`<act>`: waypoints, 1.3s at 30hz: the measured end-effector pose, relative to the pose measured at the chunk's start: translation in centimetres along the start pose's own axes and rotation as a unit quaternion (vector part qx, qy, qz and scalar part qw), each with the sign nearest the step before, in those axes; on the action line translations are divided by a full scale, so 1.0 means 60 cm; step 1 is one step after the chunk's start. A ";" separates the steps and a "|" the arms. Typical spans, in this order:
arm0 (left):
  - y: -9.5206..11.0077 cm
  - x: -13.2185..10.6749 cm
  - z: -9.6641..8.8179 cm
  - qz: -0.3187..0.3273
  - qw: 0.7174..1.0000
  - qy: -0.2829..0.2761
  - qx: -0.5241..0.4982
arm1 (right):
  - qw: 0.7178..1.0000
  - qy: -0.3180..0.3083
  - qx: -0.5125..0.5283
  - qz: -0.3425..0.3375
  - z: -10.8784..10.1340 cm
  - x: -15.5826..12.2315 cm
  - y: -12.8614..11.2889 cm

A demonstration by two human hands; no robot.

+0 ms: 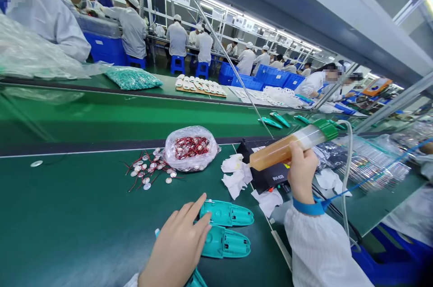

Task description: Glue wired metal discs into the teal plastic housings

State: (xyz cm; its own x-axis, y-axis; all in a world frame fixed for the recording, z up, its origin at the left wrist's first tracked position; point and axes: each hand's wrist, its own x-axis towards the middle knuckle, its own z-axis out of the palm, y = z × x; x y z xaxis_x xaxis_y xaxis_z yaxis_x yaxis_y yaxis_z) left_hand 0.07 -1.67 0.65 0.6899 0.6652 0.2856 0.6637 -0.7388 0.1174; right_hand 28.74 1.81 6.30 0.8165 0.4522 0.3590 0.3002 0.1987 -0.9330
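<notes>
Here, wired discs (153,166): scattered on green worktop (67,215)
Left hand (177,237): with fingers stretched over 2 teal shells (225,212); cannot tell whether gripping
Teal shells: lying side by side
Amber syringe (270,155): slanting near white tissue (234,183)
Right hand (301,170): clenched around amber syringe

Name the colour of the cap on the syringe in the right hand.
The cap is green; it shows best in the head view.
</notes>
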 end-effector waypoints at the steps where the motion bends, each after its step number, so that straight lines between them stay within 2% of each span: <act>1: 0.000 0.000 0.000 0.000 1.000 0.002 -0.001 | 1.000 0.005 -0.016 -0.019 0.002 -0.005 0.000; 5: -0.001 0.001 0.002 -0.001 1.000 0.014 -0.003 | 0.994 0.006 -0.077 -0.079 0.010 -0.019 0.000; 9: -0.002 0.000 0.004 0.007 0.999 0.030 0.008 | 0.986 -0.005 -0.122 -0.114 0.011 -0.026 0.003; 12: -0.003 0.000 0.006 0.016 0.999 0.044 0.018 | 0.979 0.011 -0.147 -0.137 0.006 -0.029 0.002; 16: -0.004 0.000 0.006 0.020 0.998 0.051 0.013 | 0.972 0.035 -0.166 -0.161 -0.002 -0.029 -0.004; 22: -0.003 0.003 0.004 0.013 0.999 0.032 0.013 | 0.969 0.048 -0.158 -0.185 -0.017 -0.024 0.004; 25: 0.000 0.004 0.001 -0.002 1.000 0.017 0.002 | 0.972 0.062 -0.109 -0.197 -0.026 -0.024 -0.004; 28: 0.001 0.003 -0.001 -0.012 1.000 -0.004 -0.019 | 0.979 0.064 -0.012 -0.195 -0.036 -0.023 -0.034; 31: 0.002 0.001 0.000 -0.024 0.999 -0.020 -0.032 | 0.984 0.008 0.113 -0.137 -0.050 -0.018 -0.076; 34: 0.003 0.000 0.000 -0.030 0.998 -0.031 -0.042 | 0.969 -0.043 0.234 -0.063 -0.059 -0.024 -0.106; 39: 0.004 0.002 -0.004 -0.020 0.998 -0.019 -0.050 | 0.955 -0.129 0.268 -0.004 -0.029 -0.086 -0.104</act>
State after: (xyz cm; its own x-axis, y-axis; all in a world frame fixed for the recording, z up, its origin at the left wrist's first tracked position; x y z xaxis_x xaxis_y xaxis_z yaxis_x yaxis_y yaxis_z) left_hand 0.20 -1.80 0.95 0.6749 0.6970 0.2423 0.6602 -0.7170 0.2237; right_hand 23.49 -3.30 10.24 0.6451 0.6347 0.4254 -0.0457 0.5879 -0.8077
